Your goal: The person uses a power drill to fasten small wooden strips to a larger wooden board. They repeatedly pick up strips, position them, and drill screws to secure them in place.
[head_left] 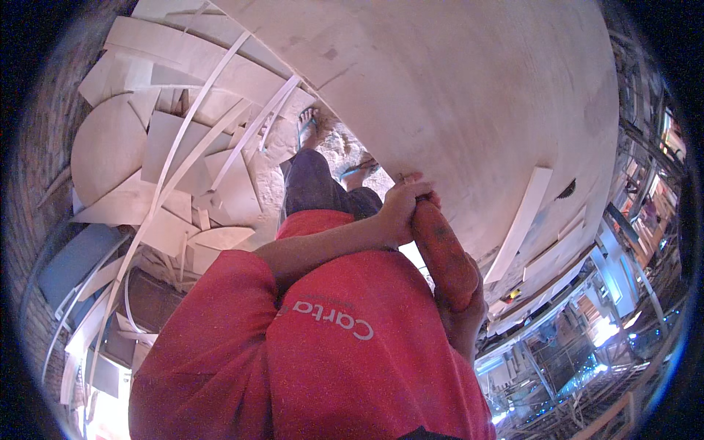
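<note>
My left hand (400,210) reaches across my body in front of the red shirt. Its fingers are closed around the upper end of a long, rounded reddish-brown thing (444,249), whose kind I cannot make out. That thing slants down along my right forearm (469,326). My right hand is mostly hidden behind it and beside my left, so its fingers cannot be read. Both hands are by the near edge of a large pale wooden panel (469,95). A light wood strip (519,224) lies on the panel, right of my hands.
A dark, toothed half-round saw blade (565,190) sticks up from the panel at right. Plywood offcuts (110,150) and long thin strips (192,110) are heaped at left. My feet (308,128) stand on dusty ground beside the panel. A blue-grey curved object (79,260) lies by the brick wall.
</note>
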The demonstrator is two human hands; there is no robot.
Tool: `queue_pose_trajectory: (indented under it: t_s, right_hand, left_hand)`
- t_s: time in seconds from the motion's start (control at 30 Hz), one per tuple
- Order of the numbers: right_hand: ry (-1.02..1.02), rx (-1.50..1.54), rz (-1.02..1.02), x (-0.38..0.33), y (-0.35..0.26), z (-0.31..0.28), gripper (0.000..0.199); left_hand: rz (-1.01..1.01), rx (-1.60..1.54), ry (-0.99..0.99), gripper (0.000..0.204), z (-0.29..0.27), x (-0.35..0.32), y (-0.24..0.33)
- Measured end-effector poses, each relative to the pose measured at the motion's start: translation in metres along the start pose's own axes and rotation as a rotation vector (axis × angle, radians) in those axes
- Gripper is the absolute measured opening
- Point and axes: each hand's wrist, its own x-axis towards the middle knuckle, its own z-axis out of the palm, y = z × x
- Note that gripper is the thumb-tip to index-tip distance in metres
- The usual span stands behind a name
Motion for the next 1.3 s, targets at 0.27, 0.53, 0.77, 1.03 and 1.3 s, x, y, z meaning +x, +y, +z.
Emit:
queue_pose_trajectory:
  t_s: [0.27, 0.53, 0.77, 1.03, 1.3]
  right_hand:
    - [0.012, 0.003, -0.018, 0.009, -0.015, 0.004, 0.073]
    - [-0.008, 0.050, 0.033, 0.009, -0.013, 0.005, 0.070]
    - [-0.024, 0.066, 0.080, 0.009, -0.019, 0.003, 0.072]
    - [-0.040, 0.073, 0.113, 0.008, -0.021, 0.004, 0.072]
    - [0.018, 0.111, 0.021, 0.009, -0.009, 0.012, 0.071]
  left_hand:
    - [0.027, -0.008, 0.023, 0.027, 0.006, 0.003, 0.009]
    - [0.035, 0.010, -0.024, 0.028, 0.001, 0.009, 0.008]
    - [0.030, 0.026, 0.065, 0.036, 0.008, 0.005, 0.008]
    - [0.013, 0.086, 0.029, 0.030, -0.005, 0.015, 0.006]
    - [0.005, -0.049, -0.007, 0.032, 0.004, 0.008, 0.014]
